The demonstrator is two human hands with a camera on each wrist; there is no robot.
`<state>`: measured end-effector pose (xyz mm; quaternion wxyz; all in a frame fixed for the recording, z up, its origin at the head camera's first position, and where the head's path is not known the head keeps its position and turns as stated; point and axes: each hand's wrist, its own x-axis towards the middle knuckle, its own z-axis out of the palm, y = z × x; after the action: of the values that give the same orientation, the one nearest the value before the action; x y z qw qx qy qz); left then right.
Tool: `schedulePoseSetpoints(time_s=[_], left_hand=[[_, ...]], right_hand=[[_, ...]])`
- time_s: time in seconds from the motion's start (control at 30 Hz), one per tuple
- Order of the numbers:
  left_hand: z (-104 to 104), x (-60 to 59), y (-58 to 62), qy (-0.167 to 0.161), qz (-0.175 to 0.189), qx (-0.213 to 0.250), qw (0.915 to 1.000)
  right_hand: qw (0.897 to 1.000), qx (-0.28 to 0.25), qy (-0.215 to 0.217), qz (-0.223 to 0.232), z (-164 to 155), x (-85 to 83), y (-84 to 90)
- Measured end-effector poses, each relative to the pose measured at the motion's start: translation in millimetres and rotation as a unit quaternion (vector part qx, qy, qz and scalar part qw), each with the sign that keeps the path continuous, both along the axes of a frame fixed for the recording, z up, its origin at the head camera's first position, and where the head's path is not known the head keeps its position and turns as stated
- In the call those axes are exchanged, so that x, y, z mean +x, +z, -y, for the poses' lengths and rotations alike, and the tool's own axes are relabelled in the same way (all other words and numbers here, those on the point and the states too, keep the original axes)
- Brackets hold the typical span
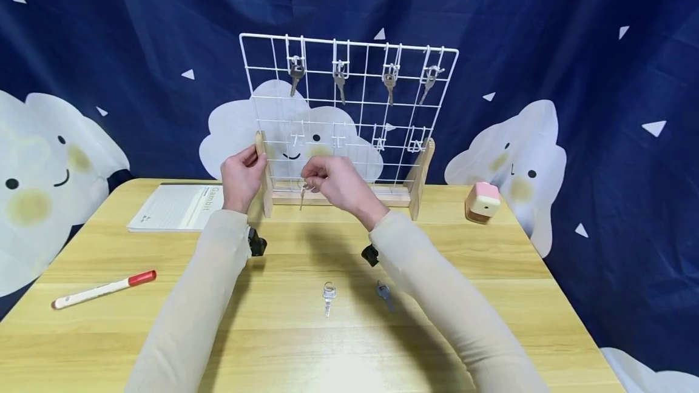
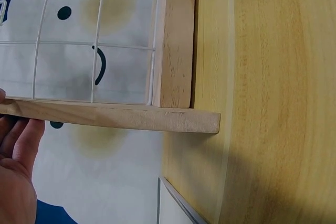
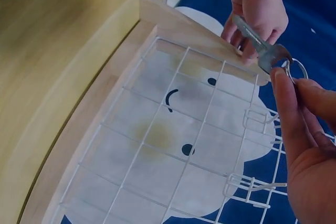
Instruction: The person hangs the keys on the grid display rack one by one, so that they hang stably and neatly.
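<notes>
My right hand pinches the metal ring of a silver key between thumb and fingertips. The key hangs in front of the lower left part of a white wire grid rack. At the rack's left side, my left hand grips the wooden side post, thumb on one face and fingers on the other. Several keys hang from hooks along the top row, among them a dark key at the left. Bare white hooks form the lower row. Two more keys lie on the table: one key and another key.
On the table, a notepad lies at the back left and a red-capped marker nearer the front. A pink and cream box-shaped object stands at the back right. A dark blue cloud-print curtain hangs behind.
</notes>
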<state>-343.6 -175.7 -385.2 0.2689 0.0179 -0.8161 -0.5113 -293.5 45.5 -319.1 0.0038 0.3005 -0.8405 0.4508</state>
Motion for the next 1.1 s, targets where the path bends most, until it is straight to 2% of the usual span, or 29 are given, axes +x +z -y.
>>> schedulePoseSetpoints(time_s=[0.13, 0.4, 0.57, 0.87, 1.1], left_hand=[[0.4, 0.4, 0.5, -0.001, -0.003, 0.001, 1.0000], [1.8, -1.1, 0.0, -0.004, -0.008, 0.000, 1.0000], [2.1, -1.2, 0.1, -0.003, -0.008, 0.000, 1.0000], [0.9, 1.3, 2.2, -0.007, 0.007, -0.001, 1.0000], [2.3, 0.7, 2.1, -0.006, 0.003, 0.003, 1.0000]], right_hand=[[1.000, -0.014, -0.018, 0.000, 4.7, -5.7, 4.3], [0.999, 0.000, -0.053, -0.004, 11.8, -14.2, 14.8], [0.998, 0.019, -0.064, -0.018, 16.4, -17.6, 21.7], [0.994, 0.038, -0.075, -0.075, 21.7, -29.1, 29.0], [0.992, 0.043, -0.089, -0.076, 26.4, -36.2, 31.6]])
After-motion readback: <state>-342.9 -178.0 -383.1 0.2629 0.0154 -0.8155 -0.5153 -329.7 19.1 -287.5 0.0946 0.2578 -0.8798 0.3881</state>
